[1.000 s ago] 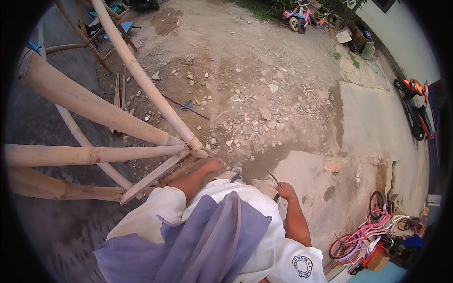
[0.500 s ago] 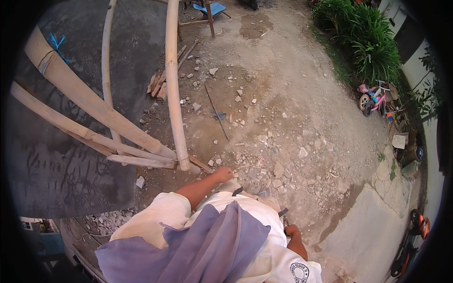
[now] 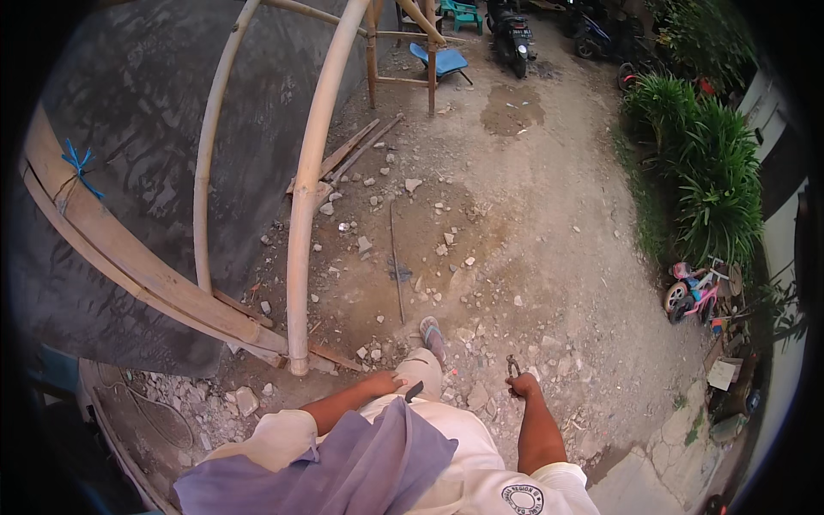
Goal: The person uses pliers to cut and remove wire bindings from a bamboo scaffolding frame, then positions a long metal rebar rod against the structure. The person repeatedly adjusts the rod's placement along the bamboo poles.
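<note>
My right hand (image 3: 523,386) is held out over the rubble ground, closed around a small dark pair of pincers (image 3: 512,364) whose curved jaws point away from me. My left hand (image 3: 382,384) hangs by the leg of my light shorts (image 3: 421,371), its fingers curled and touching the cloth; I see nothing in it. Left of that hand, an upright bamboo pole (image 3: 302,232) meets thick slanting bamboo poles (image 3: 154,262) near the ground. Blue string (image 3: 79,167) is tied round one slanting pole. A foot in a flip-flop (image 3: 433,333) shows ahead of my knee.
A dark grey wall (image 3: 154,129) rises behind the bamboo. Broken stones and a thin rod (image 3: 396,257) lie on the ground, with wooden planks (image 3: 348,154) beyond. A blue folding chair (image 3: 442,60) and a motorbike (image 3: 512,39) stand far ahead; a child's bike (image 3: 693,292) and plants (image 3: 699,163) line the right.
My right hand has swung forward from beside my body, bringing the pincers into view. My left hand has dropped back toward my thigh. The view has tilted up, and a foot now shows.
</note>
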`<state>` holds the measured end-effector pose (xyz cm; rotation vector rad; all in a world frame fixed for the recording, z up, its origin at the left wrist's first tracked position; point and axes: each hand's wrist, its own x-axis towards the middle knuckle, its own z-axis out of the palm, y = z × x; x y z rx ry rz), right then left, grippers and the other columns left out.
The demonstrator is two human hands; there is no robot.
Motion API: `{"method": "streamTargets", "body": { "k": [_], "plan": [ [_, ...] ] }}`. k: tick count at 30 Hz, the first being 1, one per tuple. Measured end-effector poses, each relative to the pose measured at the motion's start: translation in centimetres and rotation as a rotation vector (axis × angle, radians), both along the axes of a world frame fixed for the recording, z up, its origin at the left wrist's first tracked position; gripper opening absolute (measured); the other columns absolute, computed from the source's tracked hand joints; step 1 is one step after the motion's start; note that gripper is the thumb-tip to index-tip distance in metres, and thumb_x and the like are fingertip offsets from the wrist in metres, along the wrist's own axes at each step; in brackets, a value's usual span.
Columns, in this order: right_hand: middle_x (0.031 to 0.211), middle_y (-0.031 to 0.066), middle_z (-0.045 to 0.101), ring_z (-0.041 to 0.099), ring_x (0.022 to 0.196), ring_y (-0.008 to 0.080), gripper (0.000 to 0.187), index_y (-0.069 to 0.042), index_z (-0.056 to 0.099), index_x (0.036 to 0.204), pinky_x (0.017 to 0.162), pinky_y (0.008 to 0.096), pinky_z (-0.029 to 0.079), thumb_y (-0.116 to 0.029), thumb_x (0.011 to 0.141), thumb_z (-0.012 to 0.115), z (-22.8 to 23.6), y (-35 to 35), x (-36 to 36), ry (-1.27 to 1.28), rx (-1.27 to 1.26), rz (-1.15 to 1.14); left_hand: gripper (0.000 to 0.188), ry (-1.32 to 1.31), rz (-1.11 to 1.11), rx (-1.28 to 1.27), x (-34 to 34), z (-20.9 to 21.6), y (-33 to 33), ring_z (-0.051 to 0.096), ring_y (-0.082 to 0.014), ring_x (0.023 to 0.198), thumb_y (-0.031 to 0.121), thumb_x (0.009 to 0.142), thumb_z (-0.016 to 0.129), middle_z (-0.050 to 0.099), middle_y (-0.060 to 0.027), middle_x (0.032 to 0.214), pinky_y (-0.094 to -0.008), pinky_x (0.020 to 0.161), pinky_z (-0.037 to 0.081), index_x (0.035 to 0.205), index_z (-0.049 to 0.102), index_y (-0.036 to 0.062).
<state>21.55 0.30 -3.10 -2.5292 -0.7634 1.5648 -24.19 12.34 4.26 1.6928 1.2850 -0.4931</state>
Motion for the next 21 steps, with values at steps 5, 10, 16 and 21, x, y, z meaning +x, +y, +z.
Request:
{"method": "streamTargets", "body": {
  "k": [5,10,16,21],
  "plan": [
    [0.062,0.0064,0.065,0.058,0.053,0.0183,0.037,-0.003,0.068,0.065,0.052,0.0359,0.046,-0.036,0.077,0.076,1.1,17.4,0.3,0.005,-0.026,0.277,0.073,0.049,0.155,-0.019,4.8,-4.7,12.9,0.059,-0.0411,0.125,0.061,0.092,0.056,0.062,-0.0260,0.133,-0.0457,0.105,0.046,0.133,0.062,0.0014],
    [0.065,0.0070,0.065,0.059,0.060,0.0191,0.038,-0.008,0.070,0.069,0.055,0.0340,0.047,-0.045,0.077,0.078,1.3,34.3,-0.4,0.100,-0.133,0.822,0.046,-0.297,0.251,0.103,6.3,-1.5,27.8,0.071,-0.0217,0.090,0.050,0.095,0.062,0.075,-0.0112,0.105,-0.0380,0.087,0.053,0.121,0.073,0.0137],
    [0.078,0.0107,0.067,0.062,0.070,0.0228,0.033,-0.007,0.070,0.089,0.064,0.0386,0.051,-0.040,0.083,0.073,4.2,52.8,-2.2,0.125,-0.035,0.920,0.046,-0.303,0.371,0.279,6.2,4.6,42.9,0.071,-0.0218,0.089,0.049,0.094,0.063,0.076,-0.0113,0.104,-0.0377,0.087,0.054,0.120,0.073,0.0121],
    [0.089,0.0138,0.069,0.065,0.078,0.0259,0.033,-0.006,0.069,0.105,0.072,0.0424,0.054,-0.035,0.089,0.069,-2.1,62.4,-1.8,0.264,0.007,1.168,0.046,-0.190,0.626,0.309,3.7,1.1,43.9,0.072,-0.0220,0.089,0.048,0.094,0.064,0.076,-0.0114,0.103,-0.0374,0.087,0.054,0.119,0.073,0.0108]
  ]
}}
